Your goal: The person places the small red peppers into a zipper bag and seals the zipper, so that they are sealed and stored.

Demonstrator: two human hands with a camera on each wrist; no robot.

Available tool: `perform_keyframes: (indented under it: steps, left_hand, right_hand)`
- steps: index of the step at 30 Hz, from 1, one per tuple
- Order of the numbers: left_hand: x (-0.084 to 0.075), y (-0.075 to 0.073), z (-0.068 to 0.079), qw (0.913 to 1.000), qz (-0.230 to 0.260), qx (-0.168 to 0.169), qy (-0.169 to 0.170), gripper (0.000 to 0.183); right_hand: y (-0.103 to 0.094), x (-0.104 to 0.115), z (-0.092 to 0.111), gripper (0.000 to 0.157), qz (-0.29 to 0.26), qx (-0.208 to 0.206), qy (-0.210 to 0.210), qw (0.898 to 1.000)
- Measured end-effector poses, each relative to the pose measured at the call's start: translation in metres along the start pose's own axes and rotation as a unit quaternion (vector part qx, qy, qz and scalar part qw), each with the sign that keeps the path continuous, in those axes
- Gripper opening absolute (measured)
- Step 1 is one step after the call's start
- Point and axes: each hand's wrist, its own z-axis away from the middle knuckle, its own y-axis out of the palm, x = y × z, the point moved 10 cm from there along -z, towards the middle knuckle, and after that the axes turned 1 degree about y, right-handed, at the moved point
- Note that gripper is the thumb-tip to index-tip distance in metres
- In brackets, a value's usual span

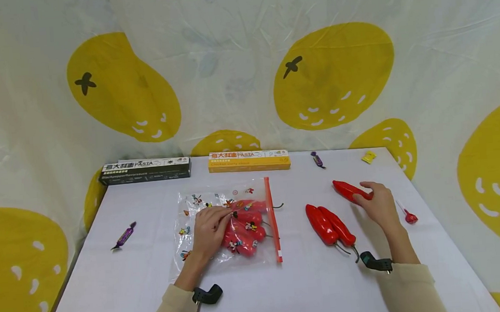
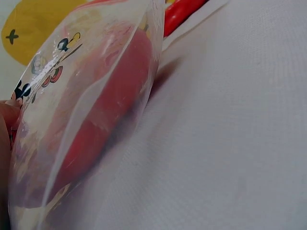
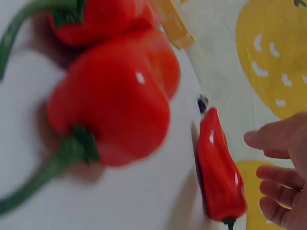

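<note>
A clear zip bag [image 1: 194, 198] with cartoon prints and a red slider edge lies at the middle of the table. Several red peppers [image 1: 245, 241] are inside it, and a stem sticks out past the red edge. My left hand [image 1: 211, 229] pinches the bag's upper film; in the left wrist view only part of that hand shows. Over a single red chili pepper [image 1: 345, 189] on the right is my right hand [image 1: 380, 204], thumb and fingers spread around its near end. In the right wrist view the fingers stand apart from this pepper. Two more red peppers [image 1: 322, 226] lie side by side nearer me.
A black pasta box [image 1: 146, 171] and a yellow pasta box [image 1: 248, 162] stand along the back edge. Purple-wrapped candies [image 1: 125, 236] lie at the left and back. A yellow candy [image 1: 368, 157] is at the back right, and a red lollipop [image 1: 410, 216] lies right of my right hand.
</note>
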Motion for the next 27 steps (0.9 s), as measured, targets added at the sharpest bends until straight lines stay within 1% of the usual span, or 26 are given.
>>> perform_keyframes:
  steps: [2, 4, 8, 10, 12, 15, 21, 24, 27]
  left_hand:
    - [0.000, 0.000, 0.000, 1.0000, 0.000, 0.001, -0.001, 0.018]
    - [0.000, 0.000, 0.000, 1.0000, -0.002, 0.003, -0.003, 0.019]
    - [0.000, 0.001, 0.001, 0.9999, -0.007, 0.008, -0.008, 0.019]
    - [0.001, 0.001, 0.001, 0.9999, -0.007, 0.010, -0.009, 0.019]
    - [0.001, 0.002, 0.001, 0.9998, -0.006, 0.013, -0.011, 0.020]
    - [0.001, 0.002, 0.001, 0.9998, -0.007, 0.015, -0.012, 0.020]
    - [0.001, 0.001, 0.001, 0.9999, -0.007, 0.012, -0.010, 0.019]
    - [0.001, 0.001, 0.001, 0.9999, -0.004, 0.012, -0.010, 0.019]
    - [0.001, 0.001, 0.001, 0.9999, -0.005, 0.011, -0.009, 0.019]
  right_hand:
    - [-0.003, -0.011, 0.000, 0.052, 0.008, 0.002, 0.015, 1.000]
    - [-0.003, -0.020, 0.000, 0.052, 0.018, 0.012, 0.025, 0.999]
    - [0.007, -0.032, 0.001, 0.054, 0.033, 0.059, 0.039, 0.997]
    - [0.012, -0.036, 0.002, 0.055, 0.032, 0.076, 0.044, 0.996]
    - [0.016, -0.039, 0.002, 0.054, 0.021, 0.081, 0.048, 0.995]
    - [0.018, -0.041, 0.001, 0.057, 0.005, 0.078, 0.052, 0.996]
    - [0.024, -0.033, 0.001, 0.065, -0.021, 0.078, 0.045, 0.996]
    - [0.022, -0.020, 0.002, 0.062, -0.031, 0.064, 0.030, 0.997]
    - [0.021, -0.001, 0.004, 0.057, -0.043, 0.053, 0.007, 0.998]
